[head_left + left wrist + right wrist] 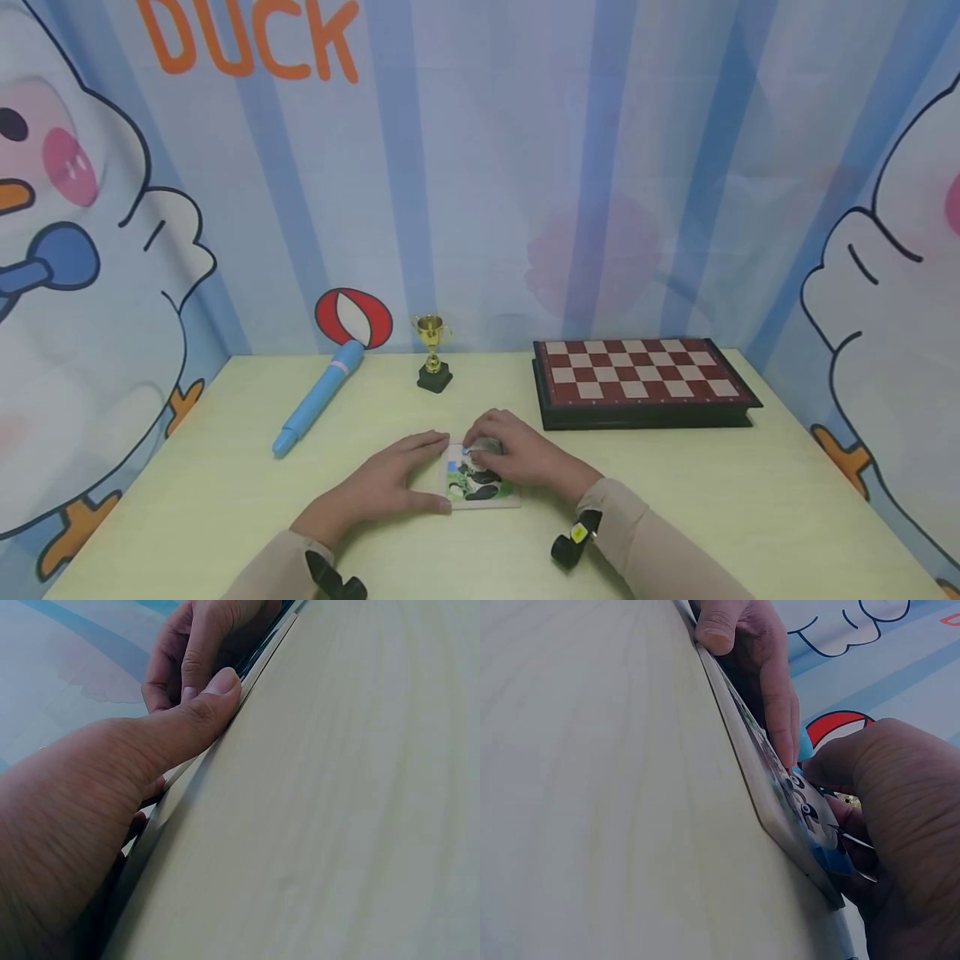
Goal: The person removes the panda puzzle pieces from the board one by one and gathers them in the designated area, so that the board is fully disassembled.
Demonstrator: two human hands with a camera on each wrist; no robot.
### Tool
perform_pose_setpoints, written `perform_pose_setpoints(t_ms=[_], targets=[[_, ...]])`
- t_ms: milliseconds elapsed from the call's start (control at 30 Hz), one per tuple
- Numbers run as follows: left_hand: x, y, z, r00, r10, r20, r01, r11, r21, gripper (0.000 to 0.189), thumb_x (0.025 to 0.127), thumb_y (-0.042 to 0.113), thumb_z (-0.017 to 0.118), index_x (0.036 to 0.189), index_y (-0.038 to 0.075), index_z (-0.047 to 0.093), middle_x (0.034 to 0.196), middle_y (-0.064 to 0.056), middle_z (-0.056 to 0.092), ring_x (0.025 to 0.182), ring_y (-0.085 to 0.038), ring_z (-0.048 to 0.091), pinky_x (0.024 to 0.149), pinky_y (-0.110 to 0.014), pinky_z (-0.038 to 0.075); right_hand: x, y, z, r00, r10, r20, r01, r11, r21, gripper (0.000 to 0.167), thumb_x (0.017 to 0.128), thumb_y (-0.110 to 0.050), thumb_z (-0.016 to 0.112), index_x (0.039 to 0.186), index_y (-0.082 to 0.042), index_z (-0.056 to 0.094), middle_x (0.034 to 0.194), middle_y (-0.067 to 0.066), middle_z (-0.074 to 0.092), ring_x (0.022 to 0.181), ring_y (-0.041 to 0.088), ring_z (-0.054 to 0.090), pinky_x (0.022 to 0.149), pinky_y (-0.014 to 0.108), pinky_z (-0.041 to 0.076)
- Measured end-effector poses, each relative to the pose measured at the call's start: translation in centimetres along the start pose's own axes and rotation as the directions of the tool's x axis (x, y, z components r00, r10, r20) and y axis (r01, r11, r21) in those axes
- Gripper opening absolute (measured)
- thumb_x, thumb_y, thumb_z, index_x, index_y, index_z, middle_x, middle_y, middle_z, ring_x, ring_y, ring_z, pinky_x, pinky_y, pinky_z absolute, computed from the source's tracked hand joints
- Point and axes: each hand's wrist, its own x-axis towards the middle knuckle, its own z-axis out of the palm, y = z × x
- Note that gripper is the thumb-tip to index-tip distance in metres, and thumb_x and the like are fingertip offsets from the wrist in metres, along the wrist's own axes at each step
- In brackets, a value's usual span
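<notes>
A small square panda picture puzzle point(467, 490) lies on the table between both hands. My left hand point(386, 481) holds its left side, the thumb at the near corner and the fingers at the far one. My right hand point(517, 450) reaches over the puzzle's far right part with bent fingers. In the right wrist view, its thumb and fingers pinch at a piece with a panda face point(810, 806) near the end of the thin pale board point(744, 769). The right palm and fingers hide part of the picture in the head view.
A blue pen-shaped tube point(318, 400) lies at the back left. Beside it stands a small gold trophy point(432, 354) on a black base. A folded red and white chessboard point(645, 371) sits at the back right. Behind the table point(637, 517) hangs a striped duck curtain point(487, 167).
</notes>
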Motion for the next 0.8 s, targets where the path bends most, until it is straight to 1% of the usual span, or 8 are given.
perform_pose_setpoints(t_ms=[200, 433, 633, 800], targets=[[0.09, 0.07, -0.07, 1.0, -0.016, 0.011, 0.016, 1.0, -0.009, 0.1, 0.076, 0.08, 0.064, 0.155, 0.024, 0.041, 0.159, 0.011, 0.035, 0.148, -0.018, 0.031, 0.119, -0.046, 0.031, 0.01, -0.12, -0.25, 1.0, 0.009, -0.012, -0.009, 1.0, 0.01, 0.017, 0.1, -0.02, 0.063, 0.117, -0.021, 0.068, 0.116, -0.007, 0.063, 0.106, 0.012, 0.054, 0.095, 0.037, 0.048], [-0.02, 0.08, -0.06, 1.0, -0.012, 0.003, 0.012, 1.0, -0.017, 0.101, 0.075, 0.08, 0.065, 0.155, 0.023, 0.042, 0.159, 0.011, 0.036, 0.147, -0.019, 0.031, 0.119, -0.047, 0.031, 0.09, 0.03, -0.21, 1.0, 0.004, -0.031, -0.003, 1.0, 0.01, 0.017, 0.097, -0.014, 0.067, 0.11, -0.025, 0.071, 0.107, -0.011, 0.065, 0.097, 0.01, 0.054, 0.086, 0.033, 0.048], [-0.01, 0.07, -0.02, 1.0, -0.014, 0.002, 0.014, 1.0, -0.021, 0.101, 0.075, 0.08, 0.065, 0.155, 0.023, 0.041, 0.159, 0.01, 0.036, 0.148, -0.019, 0.031, 0.119, -0.047, 0.03, 0.09, -0.02, -0.2, 1.0, 0.011, -0.029, -0.011, 1.0, 0.015, 0.019, 0.095, -0.013, 0.068, 0.109, -0.025, 0.067, 0.109, -0.011, 0.066, 0.097, 0.01, 0.055, 0.088, 0.034, 0.048], [-0.04, 0.24, -0.12, 1.0, -0.018, 0.007, 0.018, 1.0, -0.022, 0.101, 0.075, 0.08, 0.065, 0.155, 0.023, 0.041, 0.159, 0.009, 0.036, 0.148, -0.019, 0.03, 0.119, -0.047, 0.03, 0.18, -0.08, -0.08, 0.998, 0.065, -0.013, -0.064, 0.997, 0.051, 0.019, 0.095, -0.015, 0.069, 0.112, -0.021, 0.06, 0.105, -0.011, 0.066, 0.098, 0.007, 0.059, 0.09, 0.033, 0.051]])
